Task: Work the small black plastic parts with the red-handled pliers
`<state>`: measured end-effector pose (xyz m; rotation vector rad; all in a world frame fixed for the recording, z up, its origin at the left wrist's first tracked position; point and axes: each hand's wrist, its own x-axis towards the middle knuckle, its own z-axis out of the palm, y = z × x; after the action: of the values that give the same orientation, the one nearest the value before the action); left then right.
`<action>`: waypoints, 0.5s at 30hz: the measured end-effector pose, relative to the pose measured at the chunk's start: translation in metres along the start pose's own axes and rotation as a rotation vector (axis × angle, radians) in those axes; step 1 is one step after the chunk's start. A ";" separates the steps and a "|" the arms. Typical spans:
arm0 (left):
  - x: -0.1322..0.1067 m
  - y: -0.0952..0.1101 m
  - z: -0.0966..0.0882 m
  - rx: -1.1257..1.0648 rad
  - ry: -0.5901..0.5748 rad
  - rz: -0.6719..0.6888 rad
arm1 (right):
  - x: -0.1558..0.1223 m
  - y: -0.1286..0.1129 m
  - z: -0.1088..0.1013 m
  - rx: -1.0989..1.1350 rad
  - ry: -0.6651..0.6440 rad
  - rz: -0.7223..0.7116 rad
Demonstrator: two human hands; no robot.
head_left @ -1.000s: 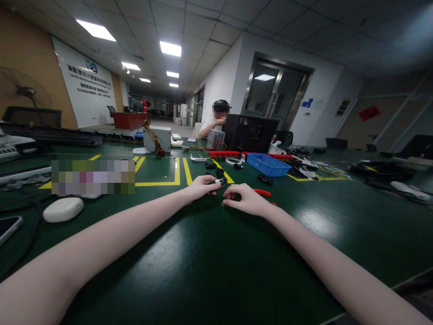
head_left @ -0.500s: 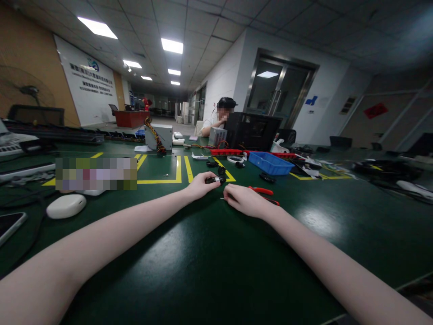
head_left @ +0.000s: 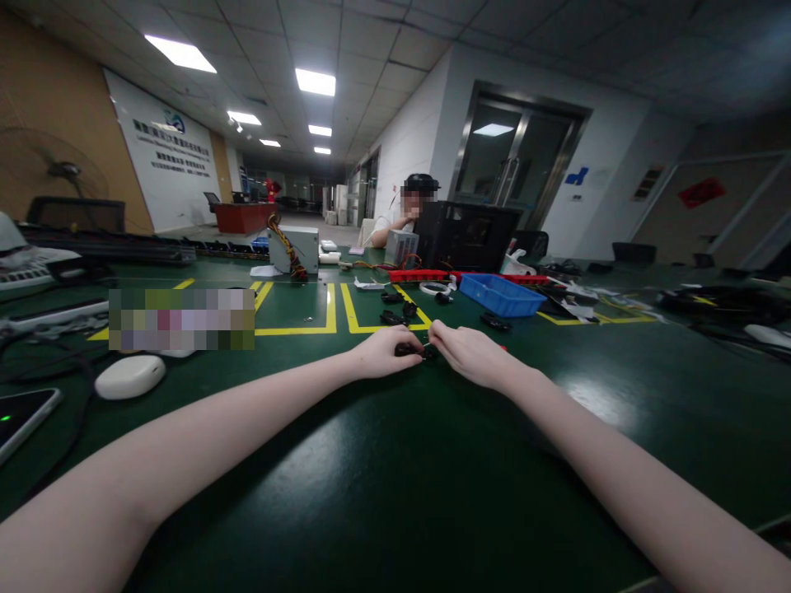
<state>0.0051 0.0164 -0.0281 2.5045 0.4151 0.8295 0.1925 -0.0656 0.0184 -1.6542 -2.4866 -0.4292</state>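
Observation:
My left hand (head_left: 386,352) is closed around a small black cable bundle (head_left: 408,350) low over the green table. Close beside it, my right hand (head_left: 466,352) has its fingers pinched together at the bundle's right end. A thin pale strip seems to run between the fingers, too small to make out well. Behind my right hand only a bit of a red tool handle (head_left: 503,348) shows. More black cable bundles (head_left: 393,318) lie on the table just beyond my hands, inside yellow tape lines.
A blue tray (head_left: 500,296) and another black bundle (head_left: 495,322) are beyond my right hand. Farther back stand a power supply (head_left: 295,249) and a black computer case (head_left: 470,236), with a person (head_left: 389,226) behind. To the left lie a white rounded case (head_left: 129,377) and a phone (head_left: 25,420).
My right hand has risen and come up to the bundle in my left hand, which has lowered slightly and turned. The red-handled tool is now mostly covered by my right hand.

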 end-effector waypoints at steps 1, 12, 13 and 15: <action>0.000 0.000 0.000 -0.013 0.016 -0.022 | 0.001 -0.002 0.000 -0.005 -0.005 -0.013; 0.001 0.000 -0.001 0.044 0.024 0.039 | 0.001 -0.004 0.009 0.135 0.029 -0.020; 0.002 -0.002 -0.001 0.039 0.031 0.024 | 0.001 -0.004 0.009 0.167 0.047 -0.021; 0.003 -0.005 0.000 0.023 0.053 -0.005 | 0.002 -0.004 0.010 0.235 0.085 -0.039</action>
<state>0.0064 0.0217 -0.0292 2.5056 0.4508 0.8958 0.1883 -0.0627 0.0086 -1.4690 -2.4048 -0.1966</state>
